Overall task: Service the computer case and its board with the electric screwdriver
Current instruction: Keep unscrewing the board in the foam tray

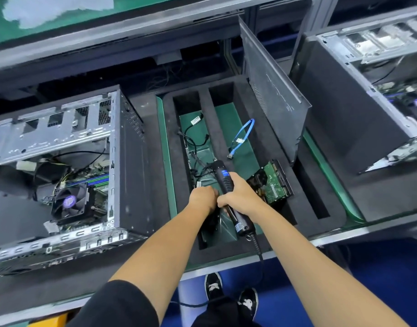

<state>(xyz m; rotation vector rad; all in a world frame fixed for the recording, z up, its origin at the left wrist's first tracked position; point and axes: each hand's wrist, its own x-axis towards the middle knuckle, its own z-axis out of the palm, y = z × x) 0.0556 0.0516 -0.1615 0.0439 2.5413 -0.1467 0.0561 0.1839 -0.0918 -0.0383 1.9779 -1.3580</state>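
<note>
My right hand [239,197] grips the black electric screwdriver [222,174] by its body, tip pointing away over the left slot of the black foam tray [228,147]. Beside it, my left hand [202,197] is curled over a dark part in that slot; what it holds is hidden. The open computer case [68,175] lies to the left, its board and cooler fan [69,201] showing. A hard drive [272,184] with its green circuit board up leans in the tray, just right of my right hand.
Black cables [195,138] and a blue data cable [242,135] lie in the tray slots. A grey side panel [271,90] leans upright at the tray's right. Another open case [368,95] stands at the far right. The screwdriver's cord [259,253] drops over the bench's front edge.
</note>
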